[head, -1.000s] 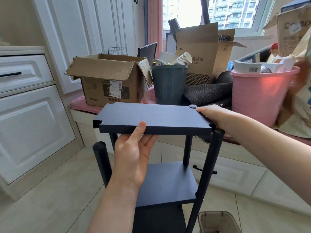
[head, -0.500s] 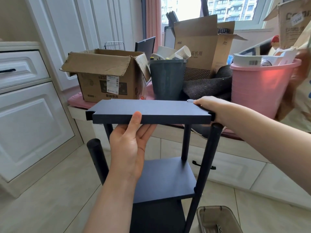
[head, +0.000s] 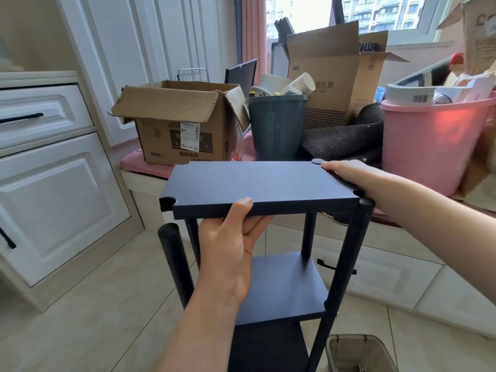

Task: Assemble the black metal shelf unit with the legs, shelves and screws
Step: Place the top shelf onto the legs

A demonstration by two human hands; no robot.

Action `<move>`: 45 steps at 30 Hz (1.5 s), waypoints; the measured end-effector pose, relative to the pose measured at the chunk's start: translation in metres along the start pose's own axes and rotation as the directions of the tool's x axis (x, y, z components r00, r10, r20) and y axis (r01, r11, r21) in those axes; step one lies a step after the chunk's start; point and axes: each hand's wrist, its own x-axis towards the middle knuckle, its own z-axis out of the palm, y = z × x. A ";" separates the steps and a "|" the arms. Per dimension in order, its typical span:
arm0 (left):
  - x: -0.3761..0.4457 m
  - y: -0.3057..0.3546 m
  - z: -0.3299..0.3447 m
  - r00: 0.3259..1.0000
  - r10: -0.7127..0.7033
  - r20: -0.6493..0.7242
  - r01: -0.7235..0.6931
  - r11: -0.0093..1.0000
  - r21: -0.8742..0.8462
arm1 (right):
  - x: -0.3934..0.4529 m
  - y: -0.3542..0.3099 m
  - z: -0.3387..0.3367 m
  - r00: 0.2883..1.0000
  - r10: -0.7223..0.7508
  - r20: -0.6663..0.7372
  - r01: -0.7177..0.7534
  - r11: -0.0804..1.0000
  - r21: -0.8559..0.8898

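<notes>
- Black metal top shelf point(head: 257, 183) is held level above the half-built shelf unit, in front of the window seat point(head: 145, 181); all places below are told from this top shelf.
- Left hand point(head: 228, 253) comes up from under its near edge: the thumb lies on the front lip, the fingers curl beneath, so the grip pinches the top shelf.
- Right hand point(head: 346, 171) lies on its far right corner, fingers fairly flat on the surface, fingertips just beside a small round disc point(head: 317, 161) at the far edge. Whether any finger hooks over the edge cannot be told.
- Near right leg point(head: 343, 269) stands upright with its top right at the notched near right corner; whether the two touch cannot be told.
- Near left leg point(head: 174, 259) stands below the near left corner notch, its top clearly apart from the top shelf.
- Two far legs run down under it to the lower shelf point(head: 281, 288), which sits fixed between the legs.
- Behind it, on the window seat: an open cardboard box point(head: 182, 124), a dark grey bin point(head: 276, 124) with paper cups, and a pink tub point(head: 429, 140) to the right.
- Below right, on the tiled floor, a clear plastic container point(head: 359, 353).
</notes>
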 end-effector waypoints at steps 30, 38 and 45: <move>-0.007 -0.004 -0.010 0.970 -0.241 0.017 0.239 0.944 -0.227 | 0.012 0.008 0.004 0.998 -0.043 0.045 0.043 0.999 0.015; -0.011 -0.005 -0.014 0.941 -0.338 -0.008 0.326 0.915 -0.238 | 0.011 0.020 0.014 0.997 -0.042 0.070 0.043 0.999 -0.018; -0.015 -0.005 -0.021 0.940 -0.342 0.000 0.333 0.913 -0.235 | 0.003 0.028 0.017 0.992 0.001 0.124 -0.013 0.995 0.095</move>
